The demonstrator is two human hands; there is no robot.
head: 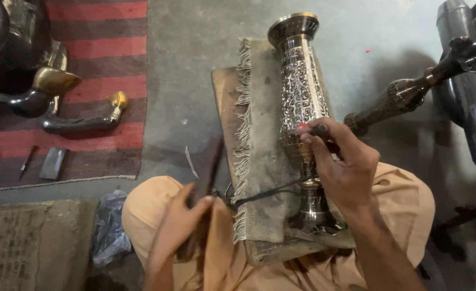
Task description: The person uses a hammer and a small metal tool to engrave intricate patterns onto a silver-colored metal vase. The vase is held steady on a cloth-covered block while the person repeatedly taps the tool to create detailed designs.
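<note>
Currently my right hand [343,172] has a closed grip on a small dark tool [319,129], tip against the engraved metal vase [301,102]. Vase lies on a fringed cloth [265,161] over a wooden board [224,97] across my lap. Left hand [181,221] grips a dark flat bar [208,161].

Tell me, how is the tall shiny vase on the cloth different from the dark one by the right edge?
The engraved vase lies along a fringed cloth and glints silver with carved patterns; the dark vase rests off the cloth, slimmer and duller. The right hand touches only the engraved vase. Both are narrow-necked metal pieces.
</note>
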